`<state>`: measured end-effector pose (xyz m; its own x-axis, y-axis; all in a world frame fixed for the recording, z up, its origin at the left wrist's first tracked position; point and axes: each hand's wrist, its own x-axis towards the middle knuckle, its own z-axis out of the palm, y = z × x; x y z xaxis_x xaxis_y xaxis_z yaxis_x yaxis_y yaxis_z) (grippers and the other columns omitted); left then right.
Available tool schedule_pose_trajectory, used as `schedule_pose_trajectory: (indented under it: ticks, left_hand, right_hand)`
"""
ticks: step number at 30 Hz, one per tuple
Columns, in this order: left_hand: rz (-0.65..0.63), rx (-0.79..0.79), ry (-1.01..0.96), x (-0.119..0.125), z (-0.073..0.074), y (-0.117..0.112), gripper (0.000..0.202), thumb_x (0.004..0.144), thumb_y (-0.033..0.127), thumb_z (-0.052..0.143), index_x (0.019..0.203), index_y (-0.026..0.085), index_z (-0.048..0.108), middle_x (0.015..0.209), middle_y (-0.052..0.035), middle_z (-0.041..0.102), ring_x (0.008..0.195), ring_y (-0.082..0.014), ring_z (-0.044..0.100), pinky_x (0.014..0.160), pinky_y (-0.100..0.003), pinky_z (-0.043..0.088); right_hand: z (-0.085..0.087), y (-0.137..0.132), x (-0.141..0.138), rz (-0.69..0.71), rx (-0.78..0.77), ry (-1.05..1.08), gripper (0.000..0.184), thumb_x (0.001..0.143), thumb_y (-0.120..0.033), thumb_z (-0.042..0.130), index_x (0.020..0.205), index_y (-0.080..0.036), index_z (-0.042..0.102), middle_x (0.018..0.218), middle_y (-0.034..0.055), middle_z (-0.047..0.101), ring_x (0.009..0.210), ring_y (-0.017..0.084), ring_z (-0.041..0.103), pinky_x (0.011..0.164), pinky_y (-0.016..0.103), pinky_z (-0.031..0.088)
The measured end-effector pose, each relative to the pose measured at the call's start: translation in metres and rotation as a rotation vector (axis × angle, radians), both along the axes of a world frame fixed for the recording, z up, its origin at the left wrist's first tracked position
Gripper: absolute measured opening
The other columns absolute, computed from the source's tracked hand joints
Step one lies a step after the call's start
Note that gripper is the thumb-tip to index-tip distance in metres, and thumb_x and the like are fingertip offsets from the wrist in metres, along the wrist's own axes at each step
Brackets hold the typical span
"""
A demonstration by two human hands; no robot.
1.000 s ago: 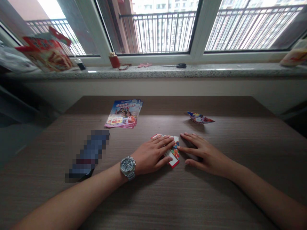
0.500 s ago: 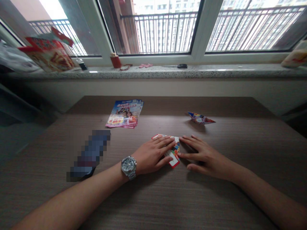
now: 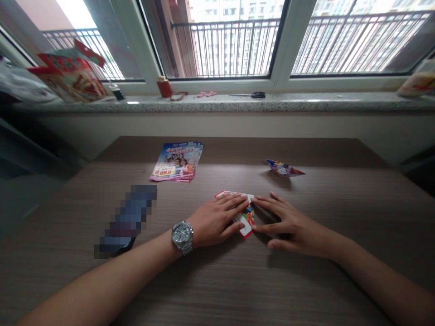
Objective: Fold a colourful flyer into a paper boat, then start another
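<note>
A folded colourful paper [image 3: 250, 216] with red and white edges lies on the table in front of me. My left hand [image 3: 219, 219] rests flat on it, fingers stretched out and covering much of it. A silver watch is on that wrist. My right hand [image 3: 288, 224] is at the paper's right edge, fingers spread, with fingertips touching the edge near its top and bottom corners. Behind my right hand stands a folded paper boat [image 3: 283, 168] with pointed ends.
A stack of printed flyers [image 3: 178, 161] lies at the back left of the table [image 3: 231, 290]. A blurred-out dark object [image 3: 127, 222] is left of my left forearm. On the windowsill are scissors [image 3: 256, 95], a red container [image 3: 164, 87] and a red food bag [image 3: 73, 77].
The fingers of my right hand have spread slightly along the paper's right edge, the index finger sliding down toward the lower corner. My left hand stays in place.
</note>
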<state>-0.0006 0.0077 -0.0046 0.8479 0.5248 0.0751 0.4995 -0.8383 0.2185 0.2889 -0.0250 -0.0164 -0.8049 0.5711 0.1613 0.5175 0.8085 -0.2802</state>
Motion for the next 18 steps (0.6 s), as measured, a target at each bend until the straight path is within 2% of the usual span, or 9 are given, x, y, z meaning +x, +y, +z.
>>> schedule_pose_trajectory:
  ticks: [5, 9, 12, 15, 18]
  left_hand:
    - [-0.005, 0.017, -0.004, -0.0001, 0.0003, 0.0000, 0.059, 0.104, 0.049, 0.039, 0.156, 0.022, 0.030, 0.162, -0.0073, 0.033, 0.150, -0.0240, 0.029, 0.125, -0.042, 0.021]
    - [0.006, 0.034, 0.008, 0.0002, 0.0011, -0.0003, 0.060, 0.104, 0.052, 0.039, 0.155, 0.022, 0.032, 0.160, -0.0087, 0.037, 0.147, -0.0264, 0.034, 0.121, -0.044, 0.026]
    - [0.013, 0.048, 0.014, 0.0005, 0.0017, -0.0016, 0.062, 0.103, 0.052, 0.040, 0.155, 0.020, 0.032, 0.157, -0.0108, 0.039, 0.144, -0.0278, 0.037, 0.118, -0.044, 0.030]
    - [0.034, 0.063, 0.004, 0.0017, 0.0024, -0.0042, 0.062, 0.102, 0.053, 0.041, 0.153, 0.018, 0.036, 0.150, -0.0127, 0.046, 0.134, -0.0293, 0.045, 0.113, -0.045, 0.035]
    - [0.044, 0.072, -0.015, 0.0031, 0.0022, -0.0071, 0.062, 0.101, 0.054, 0.042, 0.151, 0.017, 0.038, 0.146, -0.0136, 0.049, 0.129, -0.0301, 0.046, 0.111, -0.046, 0.037]
  right_hand:
    - [-0.0002, -0.0006, -0.0011, -0.001, 0.008, 0.010, 0.047, 0.094, -0.043, 0.064, 0.140, -0.043, 0.056, 0.166, 0.0067, 0.026, 0.149, 0.032, 0.030, 0.118, 0.066, 0.019]
    - [-0.0007, -0.0003, -0.0017, -0.042, 0.007, 0.072, 0.043, 0.095, -0.040, 0.063, 0.138, -0.037, 0.060, 0.158, 0.0078, 0.043, 0.145, 0.030, 0.039, 0.119, 0.061, 0.024]
    - [-0.0012, 0.0009, -0.0023, -0.069, 0.001, 0.124, 0.044, 0.097, -0.036, 0.061, 0.140, -0.031, 0.057, 0.151, 0.0087, 0.052, 0.141, 0.027, 0.045, 0.120, 0.056, 0.030]
    - [-0.0030, 0.0019, -0.0041, -0.089, 0.026, 0.147, 0.045, 0.098, -0.032, 0.058, 0.142, -0.028, 0.055, 0.149, 0.0092, 0.055, 0.140, 0.026, 0.046, 0.119, 0.053, 0.033]
    - [-0.0054, 0.0014, -0.0074, -0.092, 0.054, 0.137, 0.047, 0.098, -0.031, 0.058, 0.144, -0.025, 0.053, 0.150, 0.0091, 0.053, 0.142, 0.026, 0.045, 0.119, 0.053, 0.034]
